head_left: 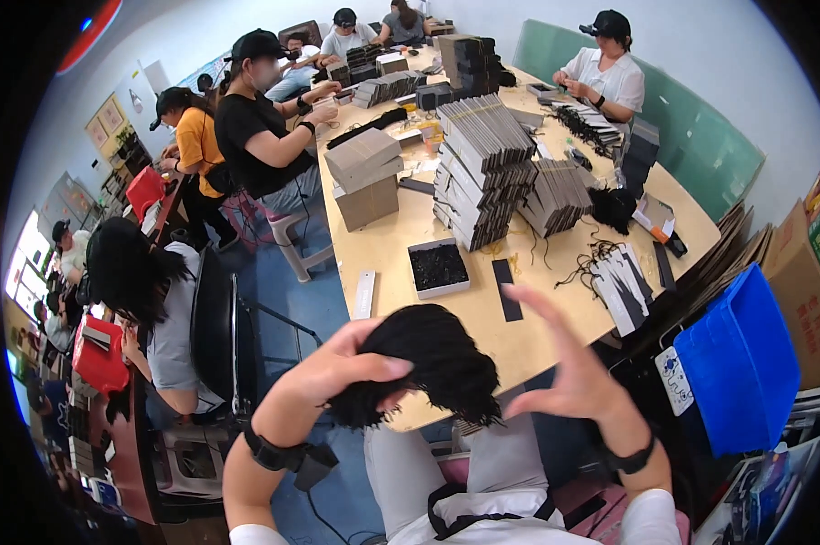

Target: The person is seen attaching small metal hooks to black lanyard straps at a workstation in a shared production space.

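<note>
Beside the spread right grip, left grip pinches a black bundle's left side.

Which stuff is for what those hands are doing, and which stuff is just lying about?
Probably for the work:
black bundle, held in the left hand
white box of small black pieces
stacked grey cards

Probably just lying about:
blue plastic container
brown cardboard box
</note>
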### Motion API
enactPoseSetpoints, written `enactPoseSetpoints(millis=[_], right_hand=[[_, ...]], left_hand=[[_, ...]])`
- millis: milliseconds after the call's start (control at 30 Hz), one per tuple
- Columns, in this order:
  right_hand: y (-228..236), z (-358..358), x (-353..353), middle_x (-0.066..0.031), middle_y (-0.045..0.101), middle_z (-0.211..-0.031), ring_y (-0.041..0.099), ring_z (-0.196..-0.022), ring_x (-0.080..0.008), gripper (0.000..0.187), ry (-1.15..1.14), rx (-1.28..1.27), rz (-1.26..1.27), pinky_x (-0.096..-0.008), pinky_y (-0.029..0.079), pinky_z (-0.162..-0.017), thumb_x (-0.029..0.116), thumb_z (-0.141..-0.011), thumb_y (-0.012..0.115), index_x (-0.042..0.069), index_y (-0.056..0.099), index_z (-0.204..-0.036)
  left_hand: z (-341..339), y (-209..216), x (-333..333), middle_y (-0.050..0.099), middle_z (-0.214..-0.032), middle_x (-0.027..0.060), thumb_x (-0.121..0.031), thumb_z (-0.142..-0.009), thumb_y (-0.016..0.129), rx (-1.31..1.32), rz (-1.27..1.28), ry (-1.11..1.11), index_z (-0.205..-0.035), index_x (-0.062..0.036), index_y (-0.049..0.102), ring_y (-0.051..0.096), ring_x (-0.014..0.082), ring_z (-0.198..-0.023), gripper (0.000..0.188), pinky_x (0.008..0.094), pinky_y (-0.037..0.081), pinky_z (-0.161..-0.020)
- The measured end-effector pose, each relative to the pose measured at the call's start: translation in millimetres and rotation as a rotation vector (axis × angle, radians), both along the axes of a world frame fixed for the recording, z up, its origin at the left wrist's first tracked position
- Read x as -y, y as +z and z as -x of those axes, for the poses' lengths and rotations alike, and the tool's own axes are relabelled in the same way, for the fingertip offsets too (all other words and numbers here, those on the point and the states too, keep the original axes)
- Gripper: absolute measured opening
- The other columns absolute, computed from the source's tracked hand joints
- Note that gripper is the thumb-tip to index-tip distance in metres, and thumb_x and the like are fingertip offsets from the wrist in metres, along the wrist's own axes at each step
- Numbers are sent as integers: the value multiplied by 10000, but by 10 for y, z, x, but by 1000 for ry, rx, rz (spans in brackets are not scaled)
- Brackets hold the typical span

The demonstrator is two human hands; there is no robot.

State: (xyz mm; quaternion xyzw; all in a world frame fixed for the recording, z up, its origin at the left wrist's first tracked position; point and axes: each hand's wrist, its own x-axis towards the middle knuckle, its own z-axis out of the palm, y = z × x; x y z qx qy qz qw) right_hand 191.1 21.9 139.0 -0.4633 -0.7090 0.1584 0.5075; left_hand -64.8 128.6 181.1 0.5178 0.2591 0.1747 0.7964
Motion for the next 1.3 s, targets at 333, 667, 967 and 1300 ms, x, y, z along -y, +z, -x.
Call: enactPoseSetpoints(millis=[333,667,967,1300], right_hand=[[-71,-496,-314,-115,620,-897,631,-811,-315,384,-432,602,-161,-339,512,-681,-13,-558,705,33,614,-929],[590,-723,-357,-60,591,-774,634,-764,-281,310,-471,843,-63,-376,508,-634,-51,-615,651,110,631,-879],[369,-818,-765,-117,653,-830,658,-776,-284,238,-378,258,-255,-312,501,-702,33,-691,724,15,620,-904],[-350,-954,-1094,-131,667,-869,667,-817,-274,302,-242,581,-15,-342,516,-728,25,-679,678,18,616,-975]], left_hand=[[-113,-718,14,599,-848,138,-62,-760,595,21,363,-81,-1298,44,427,547,166,-527,573,276,450,-473],[-269,-997,-68,562,-1263,102,-175,-915,573,205,64,300,-1271,-44,499,542,188,-1150,386,324,450,-946],[-90,-1282,4,642,-996,61,-27,-882,551,83,103,458,-1084,-23,587,631,143,-908,205,263,508,-795],[62,-1451,194,645,-980,52,-20,-855,586,7,10,618,-1056,-36,589,626,124,-901,202,240,481,-763]])
